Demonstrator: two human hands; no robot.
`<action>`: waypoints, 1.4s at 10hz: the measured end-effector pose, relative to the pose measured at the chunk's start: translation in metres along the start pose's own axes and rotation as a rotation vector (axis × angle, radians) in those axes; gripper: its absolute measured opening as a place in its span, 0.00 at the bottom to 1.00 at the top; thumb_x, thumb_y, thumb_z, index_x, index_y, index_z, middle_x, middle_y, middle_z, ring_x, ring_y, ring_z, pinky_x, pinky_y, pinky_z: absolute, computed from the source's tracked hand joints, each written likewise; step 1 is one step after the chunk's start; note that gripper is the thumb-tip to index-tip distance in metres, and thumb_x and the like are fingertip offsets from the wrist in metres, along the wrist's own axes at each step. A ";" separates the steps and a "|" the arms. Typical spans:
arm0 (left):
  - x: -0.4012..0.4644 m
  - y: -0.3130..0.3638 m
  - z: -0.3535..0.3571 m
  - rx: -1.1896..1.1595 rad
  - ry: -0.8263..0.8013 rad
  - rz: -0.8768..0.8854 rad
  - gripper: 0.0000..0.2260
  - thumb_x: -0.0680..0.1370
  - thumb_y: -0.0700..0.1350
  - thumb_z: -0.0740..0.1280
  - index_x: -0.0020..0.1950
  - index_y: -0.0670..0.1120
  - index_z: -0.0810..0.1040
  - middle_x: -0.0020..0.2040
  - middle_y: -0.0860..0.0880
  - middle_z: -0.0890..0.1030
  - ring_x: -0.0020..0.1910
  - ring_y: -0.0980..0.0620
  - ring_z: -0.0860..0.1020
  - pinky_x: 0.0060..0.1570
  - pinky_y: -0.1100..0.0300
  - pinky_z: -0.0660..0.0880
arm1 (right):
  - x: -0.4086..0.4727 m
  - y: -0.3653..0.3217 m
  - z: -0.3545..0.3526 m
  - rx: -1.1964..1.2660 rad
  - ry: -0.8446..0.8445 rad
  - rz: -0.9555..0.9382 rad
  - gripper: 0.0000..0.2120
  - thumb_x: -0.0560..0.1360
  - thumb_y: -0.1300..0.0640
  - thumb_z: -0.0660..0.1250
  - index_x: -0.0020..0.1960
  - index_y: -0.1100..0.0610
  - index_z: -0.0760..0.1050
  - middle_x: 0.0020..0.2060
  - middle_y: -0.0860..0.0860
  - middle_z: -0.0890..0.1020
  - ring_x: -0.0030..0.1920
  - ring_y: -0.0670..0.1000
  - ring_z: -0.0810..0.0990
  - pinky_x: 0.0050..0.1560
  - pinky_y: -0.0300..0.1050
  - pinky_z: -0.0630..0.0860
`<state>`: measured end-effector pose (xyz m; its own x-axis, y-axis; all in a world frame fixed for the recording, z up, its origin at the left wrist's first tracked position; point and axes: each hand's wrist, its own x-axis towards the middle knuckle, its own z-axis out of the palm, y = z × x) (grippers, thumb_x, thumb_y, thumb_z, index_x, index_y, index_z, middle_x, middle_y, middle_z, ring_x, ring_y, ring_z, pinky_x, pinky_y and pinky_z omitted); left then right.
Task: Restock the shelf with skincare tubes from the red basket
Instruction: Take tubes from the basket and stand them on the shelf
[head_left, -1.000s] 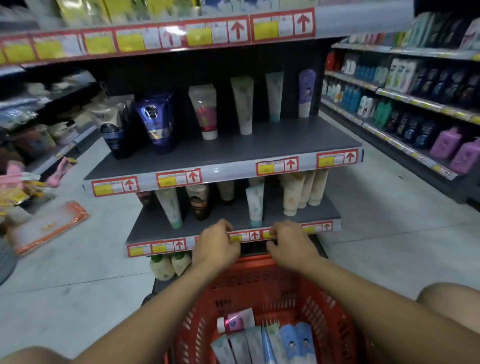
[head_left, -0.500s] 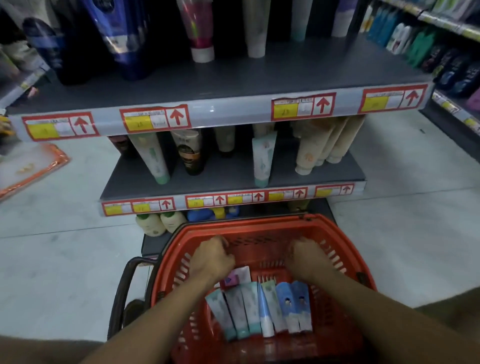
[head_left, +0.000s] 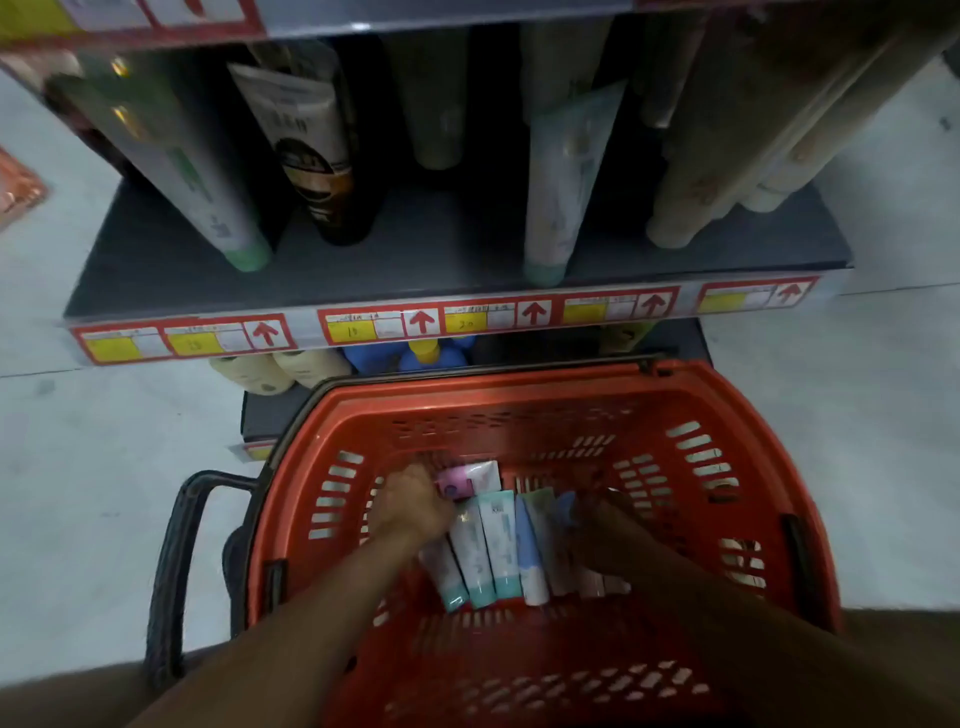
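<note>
Floor (head_left: 93, 493): pale grey, all around the shelf and basket.
Shelf (head_left: 441, 249): dark grey, just behind the basket, with tubes standing on their caps and red and yellow price tags (head_left: 421, 325) along the front edge.
Red basket (head_left: 727, 431): on the floor, right in front of the shelf, black handle (head_left: 176, 561) hanging down on the left side.
Skincare tubes (head_left: 498, 545): lying side by side on the bottom of the basket, white, green and blue, caps toward the near side.
Pink tube (head_left: 457, 480): lying crosswise just behind the row, next to the left hand.
Left hand (head_left: 410, 506): down in the basket, on the left end of the row; fingers bent, blurry, cannot tell if holding a tube.
Right hand (head_left: 602, 519): down in the basket, over the right end of the row; fingers hidden and dark, cannot tell how far open.
</note>
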<state>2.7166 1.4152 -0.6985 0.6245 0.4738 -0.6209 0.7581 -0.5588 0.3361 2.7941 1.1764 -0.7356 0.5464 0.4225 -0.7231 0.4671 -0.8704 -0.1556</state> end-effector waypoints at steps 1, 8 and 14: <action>0.007 -0.007 0.015 0.015 0.026 0.017 0.19 0.76 0.51 0.73 0.65 0.48 0.80 0.61 0.42 0.84 0.60 0.40 0.82 0.58 0.50 0.79 | 0.011 0.001 0.018 0.018 0.025 -0.005 0.16 0.82 0.53 0.64 0.66 0.60 0.75 0.52 0.57 0.75 0.49 0.51 0.67 0.42 0.42 0.64; 0.055 -0.045 0.074 0.372 -0.005 0.133 0.28 0.76 0.58 0.71 0.74 0.51 0.71 0.68 0.45 0.73 0.68 0.42 0.71 0.69 0.50 0.70 | 0.036 -0.024 0.067 0.116 -0.034 0.279 0.30 0.82 0.49 0.61 0.79 0.60 0.57 0.73 0.60 0.68 0.72 0.60 0.70 0.70 0.53 0.66; 0.051 -0.033 0.084 0.310 -0.015 0.109 0.22 0.76 0.59 0.73 0.68 0.57 0.74 0.52 0.51 0.83 0.47 0.48 0.82 0.39 0.59 0.69 | 0.041 -0.044 0.074 -0.056 0.050 0.292 0.33 0.78 0.51 0.68 0.77 0.61 0.59 0.71 0.60 0.70 0.70 0.59 0.72 0.66 0.52 0.71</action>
<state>2.7082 1.4005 -0.8008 0.6944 0.3908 -0.6042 0.5922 -0.7874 0.1713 2.7445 1.2136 -0.8087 0.6958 0.1695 -0.6979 0.3220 -0.9422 0.0922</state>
